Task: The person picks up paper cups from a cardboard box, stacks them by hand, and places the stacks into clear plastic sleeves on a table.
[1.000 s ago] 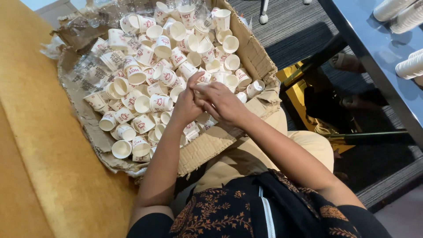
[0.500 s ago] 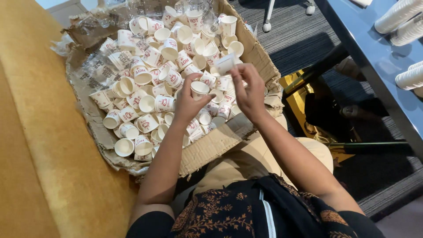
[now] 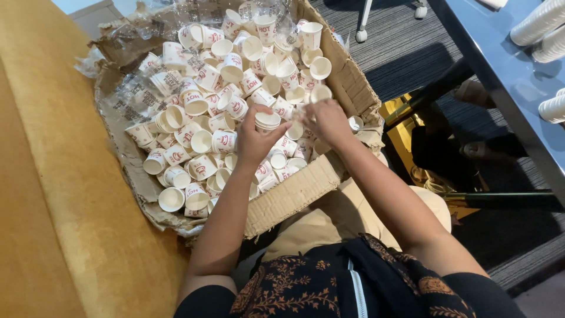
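A torn cardboard box (image 3: 294,194) lined with clear plastic rests on my lap and holds several small white paper cups with red print. My left hand (image 3: 254,141) grips a short stack of nested cups (image 3: 268,121) over the middle of the pile. My right hand (image 3: 329,121) is over the box's right side with its fingers closed on a single cup (image 3: 306,110), just right of the stack. Loose cups lie upright and tipped all around both hands.
A mustard-yellow cushion (image 3: 53,194) fills the left side. A blue-grey table (image 3: 512,76) at the right carries stacks of white cups (image 3: 541,23). Dark carpet, a chair's castors (image 3: 362,35) and black table legs lie beyond the box.
My right hand, which had lifted a cup up and to the right, has come back down toward the stack in my left hand. My left hand has stayed put.
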